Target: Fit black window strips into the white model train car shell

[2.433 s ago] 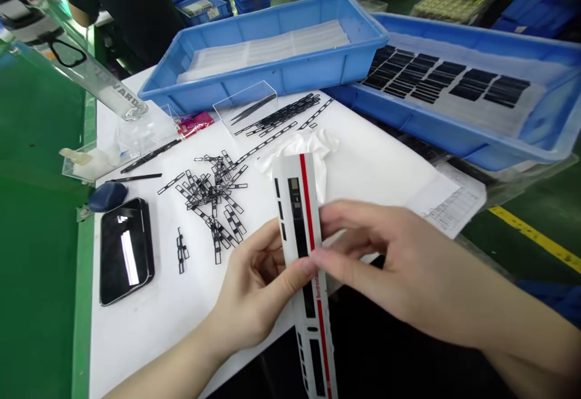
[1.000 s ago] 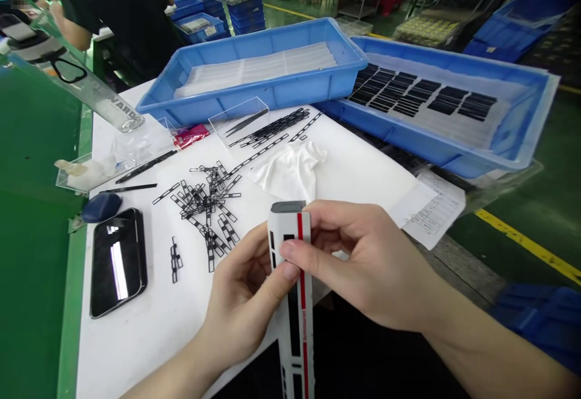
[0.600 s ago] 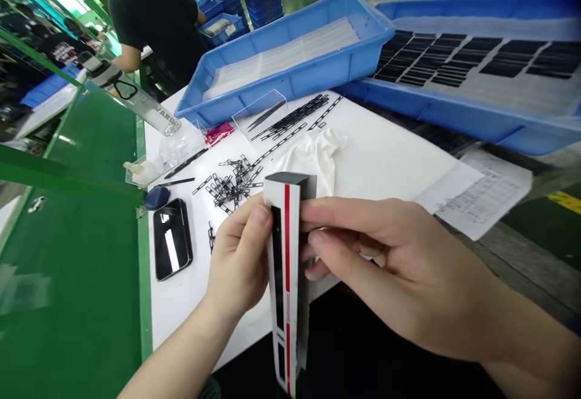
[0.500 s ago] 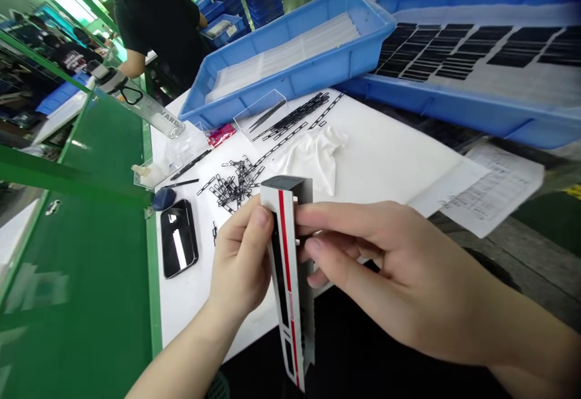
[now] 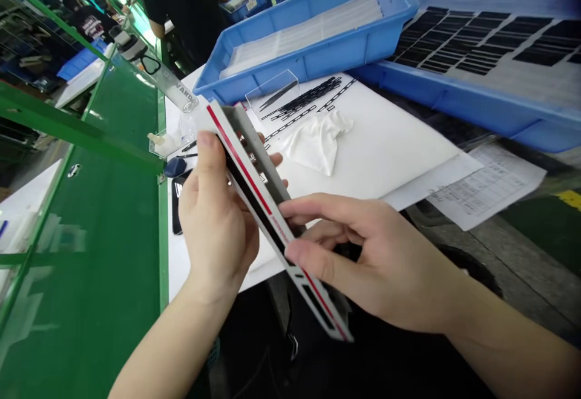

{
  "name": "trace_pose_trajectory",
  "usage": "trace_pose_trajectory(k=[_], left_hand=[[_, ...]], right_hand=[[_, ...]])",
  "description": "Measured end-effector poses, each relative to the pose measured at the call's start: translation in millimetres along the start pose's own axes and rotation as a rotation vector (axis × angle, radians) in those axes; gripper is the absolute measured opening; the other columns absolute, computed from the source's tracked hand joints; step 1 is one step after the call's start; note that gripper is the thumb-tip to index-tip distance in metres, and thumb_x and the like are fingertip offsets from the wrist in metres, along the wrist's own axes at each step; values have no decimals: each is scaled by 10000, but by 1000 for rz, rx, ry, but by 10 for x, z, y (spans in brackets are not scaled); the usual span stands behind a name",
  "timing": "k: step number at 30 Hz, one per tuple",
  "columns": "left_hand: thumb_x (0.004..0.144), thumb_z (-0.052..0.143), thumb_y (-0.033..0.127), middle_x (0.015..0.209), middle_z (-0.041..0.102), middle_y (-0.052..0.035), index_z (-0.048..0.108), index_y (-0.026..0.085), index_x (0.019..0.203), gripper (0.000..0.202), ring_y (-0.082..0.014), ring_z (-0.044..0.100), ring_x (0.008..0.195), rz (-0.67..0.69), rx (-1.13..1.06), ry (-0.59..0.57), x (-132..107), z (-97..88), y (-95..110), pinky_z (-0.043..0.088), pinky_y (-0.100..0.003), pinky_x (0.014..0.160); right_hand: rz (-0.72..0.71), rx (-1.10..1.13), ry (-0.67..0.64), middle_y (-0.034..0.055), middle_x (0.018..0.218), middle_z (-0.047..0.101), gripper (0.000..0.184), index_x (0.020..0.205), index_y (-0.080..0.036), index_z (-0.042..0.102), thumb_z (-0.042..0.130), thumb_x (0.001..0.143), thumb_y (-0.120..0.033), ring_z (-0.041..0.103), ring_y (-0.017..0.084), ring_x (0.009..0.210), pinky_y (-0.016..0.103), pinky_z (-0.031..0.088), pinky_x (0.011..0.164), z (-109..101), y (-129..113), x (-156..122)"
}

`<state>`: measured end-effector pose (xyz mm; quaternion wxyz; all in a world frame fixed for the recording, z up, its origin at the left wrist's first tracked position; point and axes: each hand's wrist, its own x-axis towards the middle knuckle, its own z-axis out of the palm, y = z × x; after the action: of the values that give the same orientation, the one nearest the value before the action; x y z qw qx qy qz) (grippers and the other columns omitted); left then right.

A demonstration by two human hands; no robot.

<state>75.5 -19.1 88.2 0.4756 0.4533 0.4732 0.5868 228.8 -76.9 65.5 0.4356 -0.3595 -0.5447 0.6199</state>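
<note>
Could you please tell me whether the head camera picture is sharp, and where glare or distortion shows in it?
In the head view, the green bench panel shows bright reflections and blocky smearing; also in the head view, the wide lens slants the white table, while the red-striped white strip looks fairly sharp.

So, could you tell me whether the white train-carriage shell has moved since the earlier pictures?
Yes, the white train-carriage shell has swung from nearly upright to a slant, its upper end now leaning left, away from the white cloth.

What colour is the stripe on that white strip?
The stripe is red, clearest in the head view.
</note>
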Motion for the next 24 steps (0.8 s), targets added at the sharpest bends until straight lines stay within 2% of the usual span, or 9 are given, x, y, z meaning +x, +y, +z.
trace_pose_trajectory(k=[3, 7, 9, 11, 16, 18, 20, 24], left_hand=[[1068, 569, 477, 1038, 789, -6, 811, 277, 988, 324, -219, 789, 942, 70, -14, -19, -15, 25, 76, 667, -275, 710], [1078, 574, 437, 1046, 785, 20, 819, 248, 1012, 316, -228, 782, 985, 87, 10, -92, -61, -60, 186, 677, -337, 876], [1038, 665, 396, 1010, 800, 32, 819, 244, 1015, 217, -235, 788, 975, 112, 37, -133, -83, -131, 215, 688, -363, 881], [1001, 726, 353, 1030, 810, 25, 820, 246, 1011, 143, -242, 793, 974, 125, 72, -146, -103, -189, 222, 701, -379, 859], [974, 758, 353, 1062, 815, -14, 825, 236, 995, 136, -269, 808, 973, 147, 85, -107, -155, -227, 187, 692, -404, 866], [955, 779, 391, 1123, 814, -30, 822, 247, 1020, 163, -282, 812, 992, 157, 49, -108, -174, -234, 164, 686, -413, 882], [888, 856, 379, 1212, 807, -40, 815, 252, 1060, 218, -283, 811, 1021, 143, 20, -169, -185, -258, 140, 680, -404, 920], [790, 917, 130, 1232, 819, -41, 787, 240, 1187, 432, -296, 795, 1115, 105, -1, -302, -172, -322, 95, 680, -373, 968]], right_hand=[[27, -111, 2, -14, 996, 800, 159, 1092, -232, 747, 756, 943, -285, 752, 151, 843, 236, 611, 739, -8, 55, -55], [-36, -271, 87, -8, 877, 768, 100, 1036, -209, 740, 691, 952, -187, 710, 153, 767, 265, 558, 696, -15, 116, -114], [-115, -333, 127, 1, 880, 755, 104, 1026, -191, 732, 672, 950, -154, 695, 150, 780, 265, 540, 712, -4, 130, -142], [-152, -362, 113, 3, 872, 735, 111, 1020, -177, 722, 650, 949, -129, 677, 141, 778, 261, 526, 719, 15, 136, -159], [-117, -327, 52, -9, 844, 708, 87, 1018, -187, 703, 653, 959, -147, 643, 132, 727, 252, 513, 687, 26, 169, -171], [-142, -346, 58, 6, 883, 722, 111, 1045, -195, 698, 645, 966, -137, 662, 143, 768, 259, 519, 716, 12, 187, -193], [-165, -372, 66, 16, 883, 718, 114, 1042, -197, 689, 628, 976, -128, 664, 148, 776, 263, 515, 717, 2, 199, -228], [-190, -400, 81, -3, 833, 673, 126, 1011, -199, 677, 611, 969, -100, 629, 130, 730, 249, 492, 671, 19, 219, -278]])
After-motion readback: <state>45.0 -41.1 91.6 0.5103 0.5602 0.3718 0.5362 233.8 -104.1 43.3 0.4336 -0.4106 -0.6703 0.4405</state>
